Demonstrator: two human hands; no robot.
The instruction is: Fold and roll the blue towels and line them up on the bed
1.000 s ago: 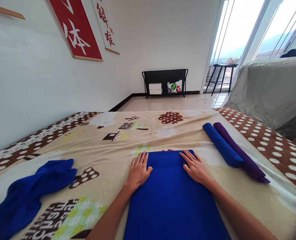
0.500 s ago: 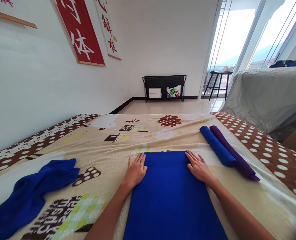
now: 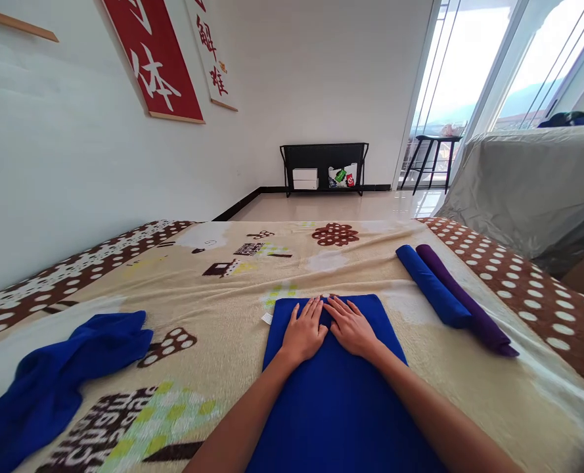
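A blue cloth (image 3: 341,407) lies flat on the patterned blanket (image 3: 232,315), its far edge just beyond my fingertips. My left hand (image 3: 305,330) rests palm down on it near that edge, fingers stretched out. Beside it my right hand (image 3: 351,326) also lies flat on the cloth, the fingertips of both hands almost touching. A small white tag (image 3: 267,318) sticks out at the cloth's far left corner. Neither hand grips anything.
A crumpled blue cloth (image 3: 65,374) lies at the left. On the right are a blue roll (image 3: 432,286) and a purple roll (image 3: 466,302), side by side. Beyond the bed stand a black rack (image 3: 324,167), a stool (image 3: 430,161) and a plastic-covered object (image 3: 542,177).
Both hands have moved inward from the cloth's side edges to its middle. The far corners now show uncovered, and the white tag has come into view.
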